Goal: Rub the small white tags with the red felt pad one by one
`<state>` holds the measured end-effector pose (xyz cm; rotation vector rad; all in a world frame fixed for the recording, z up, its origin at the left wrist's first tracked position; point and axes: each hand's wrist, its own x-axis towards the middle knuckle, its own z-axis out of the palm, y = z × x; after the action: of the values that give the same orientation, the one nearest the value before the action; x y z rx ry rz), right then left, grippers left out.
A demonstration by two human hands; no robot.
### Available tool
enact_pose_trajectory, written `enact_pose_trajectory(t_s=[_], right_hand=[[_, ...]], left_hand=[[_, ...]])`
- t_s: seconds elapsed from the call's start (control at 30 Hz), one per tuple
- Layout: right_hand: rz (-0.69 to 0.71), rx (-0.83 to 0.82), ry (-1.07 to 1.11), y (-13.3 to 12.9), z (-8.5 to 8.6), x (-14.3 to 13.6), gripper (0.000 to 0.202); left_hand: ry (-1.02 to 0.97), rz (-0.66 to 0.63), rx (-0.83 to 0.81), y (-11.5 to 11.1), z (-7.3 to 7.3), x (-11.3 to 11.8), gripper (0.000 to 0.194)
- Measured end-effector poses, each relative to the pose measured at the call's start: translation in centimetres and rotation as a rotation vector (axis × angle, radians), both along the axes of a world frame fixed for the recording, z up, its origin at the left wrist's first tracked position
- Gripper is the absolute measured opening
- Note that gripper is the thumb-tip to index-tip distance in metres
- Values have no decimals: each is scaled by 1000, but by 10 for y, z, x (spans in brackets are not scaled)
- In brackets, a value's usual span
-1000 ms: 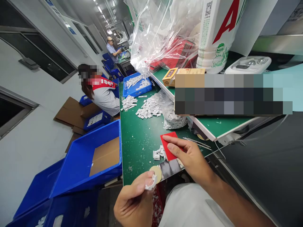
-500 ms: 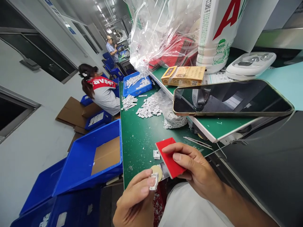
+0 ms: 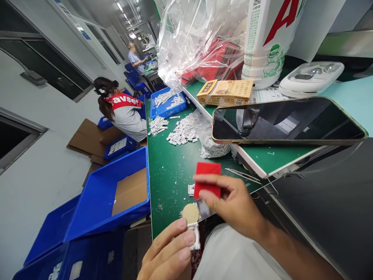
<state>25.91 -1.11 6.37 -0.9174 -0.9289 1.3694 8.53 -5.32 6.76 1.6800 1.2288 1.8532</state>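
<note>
The red block point(image 3: 208, 169) has moved up, away from the white part point(image 3: 197, 236). Right fingers point(image 3: 230, 200) grip the block over the desk point(image 3: 166, 167); left fingers point(image 3: 171, 247) pinch the part. Loose pieces point(image 3: 183, 132) lie heaped; how many are finished is unclear.

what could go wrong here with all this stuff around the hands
The small white part in the left hand is held past the table's edge, so it might drop to the floor. The phone overhangs the raised shelf's edge; a bump could tip it off.
</note>
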Motion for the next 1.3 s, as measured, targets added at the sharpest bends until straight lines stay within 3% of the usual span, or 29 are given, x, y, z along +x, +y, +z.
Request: enact_pose_trajectory(t_s=[0.07, 0.13, 0.2, 0.23, 0.3, 0.37, 0.5, 0.63, 0.9, 1.07, 1.13, 1.23, 1.3], right_hand=[[-53, -18, 17, 1, 0, 0, 30], [117, 7, 59, 0, 2, 1, 32], [187, 32, 14, 1, 3, 1, 32], [121, 32, -38, 1, 3, 2, 32], [-87, 30, -112, 4, -1, 4, 29], [-173, 42, -94, 5, -6, 6, 26], [-22, 37, 16, 5, -14, 9, 26], [110, 33, 151, 4, -15, 7, 26], [257, 118, 184, -2, -6, 17, 26], [375, 249, 216, 4, -4, 18, 26], [277, 207, 96, 10, -4, 16, 28], [-51, 79, -112, 16, -2, 12, 29], [31, 122, -117, 17, -1, 12, 31]], left_hand=[[227, -151, 197, 15, -5, -16, 18], [440, -307, 314, 28, -12, -28, 14], [400, -271, 350, 35, -19, -27, 12], [300, -211, 333, 37, -22, -22, 17], [50, -133, 232, 39, -27, -8, 27], [-153, -231, 39, 41, -28, 3, 23], [-552, -577, -421, 44, -22, 8, 20], [-801, -705, -679, 44, -19, 7, 18], [-857, -684, -820, 39, -26, 6, 21], [-804, -660, -894, 37, -20, 11, 27], [-800, -657, -906, 35, -17, 13, 30], [-778, -726, -898, 35, -17, 13, 30], [-758, -739, -905, 37, -19, 12, 29]])
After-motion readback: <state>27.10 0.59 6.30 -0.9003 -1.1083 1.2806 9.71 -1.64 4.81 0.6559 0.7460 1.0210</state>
